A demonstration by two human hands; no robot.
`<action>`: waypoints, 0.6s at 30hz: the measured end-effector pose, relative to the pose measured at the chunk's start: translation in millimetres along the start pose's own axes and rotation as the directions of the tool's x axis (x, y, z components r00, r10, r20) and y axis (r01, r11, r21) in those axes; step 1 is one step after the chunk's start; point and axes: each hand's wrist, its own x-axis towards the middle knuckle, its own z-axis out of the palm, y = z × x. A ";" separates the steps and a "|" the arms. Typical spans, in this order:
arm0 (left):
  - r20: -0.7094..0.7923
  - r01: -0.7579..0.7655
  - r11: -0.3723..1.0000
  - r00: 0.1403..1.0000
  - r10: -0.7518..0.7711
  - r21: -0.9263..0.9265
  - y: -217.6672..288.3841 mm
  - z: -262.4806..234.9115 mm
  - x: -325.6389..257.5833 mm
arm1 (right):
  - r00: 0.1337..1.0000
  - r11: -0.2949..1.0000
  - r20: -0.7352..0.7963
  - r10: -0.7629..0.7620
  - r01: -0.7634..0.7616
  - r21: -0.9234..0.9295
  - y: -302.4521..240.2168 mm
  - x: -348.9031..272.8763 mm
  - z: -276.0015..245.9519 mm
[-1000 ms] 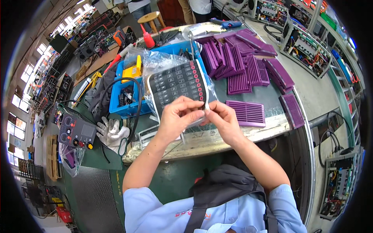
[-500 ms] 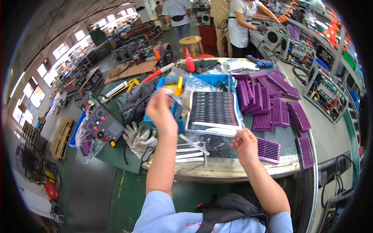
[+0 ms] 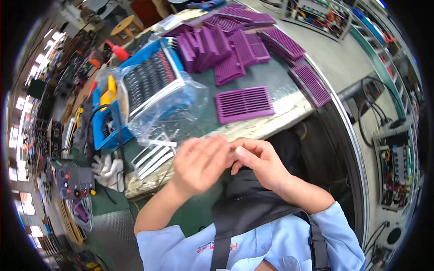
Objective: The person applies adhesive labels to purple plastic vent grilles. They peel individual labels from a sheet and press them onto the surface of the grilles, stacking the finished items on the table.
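Observation:
In front of my chest, above the bench's near edge, my two hands meet. My left hand (image 3: 202, 163) is smeared by motion, its fingers reaching to the fingertips of my right hand. Thumb and fingers of my right hand (image 3: 260, 163) are pinched together; anything between them is too small or hidden to make out. Beyond the hands, a sheet of black and red labels (image 3: 151, 81) leans on a blue bin (image 3: 101, 131), with a clear plastic bag (image 3: 181, 106) around it. White strips (image 3: 153, 162) lie on the bench near my left hand. Closest beyond my right hand is a purple louvred panel (image 3: 245, 105).
More purple panels (image 3: 210, 45) are heaped at the back of the bench (image 3: 282, 81). A red bottle (image 3: 118, 51) stands behind the bin. Left are grey-white gloves (image 3: 108, 172) and a dark control panel with knobs (image 3: 76, 183). Open-framed machines (image 3: 392, 169) stand at right.
My right hand has let go of the label sheet's corner. Both hands have drawn back toward my body and come together. The view has turned rightward and down.

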 end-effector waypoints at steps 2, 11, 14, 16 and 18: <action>0.079 0.061 0.982 0.996 -0.047 -0.178 16.5 21.5 7.6 | 0.996 1.000 -0.090 0.016 -0.015 0.013 3.7 -16.4 -23.2; 0.389 0.359 0.820 0.903 -0.184 -0.445 33.0 41.1 36.0 | 0.994 0.990 -0.046 0.103 -0.106 -0.089 -17.8 -33.0 -87.5; 0.372 0.285 0.912 0.913 -0.165 -0.295 28.0 48.6 57.2 | 0.994 0.983 -0.110 -0.005 -0.015 -0.182 -22.9 -22.2 -94.5; 0.370 0.347 0.884 0.902 -0.222 -0.314 9.5 64.3 70.4 | 0.884 0.681 -0.195 -0.424 0.170 -0.712 -27.9 -11.9 -117.8; 0.385 0.486 0.800 0.854 -0.349 -0.352 -4.6 83.7 76.9 | 0.790 0.348 -0.080 -0.608 0.175 -0.921 -35.5 2.6 -138.3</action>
